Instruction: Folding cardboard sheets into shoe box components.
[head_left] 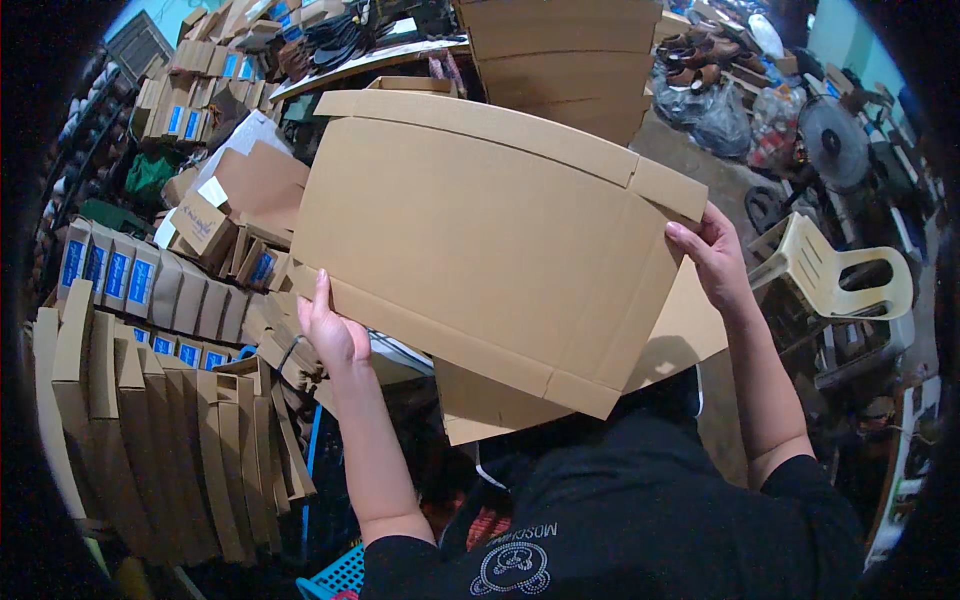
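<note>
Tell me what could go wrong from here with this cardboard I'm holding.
The corner flap beside your right hand is partly cut free, so it might bend or tear. Your left hand holds the cardboard sheet by its edge, so it could slip. Swinging it left might knock the upright cardboard pieces packed there.
</note>
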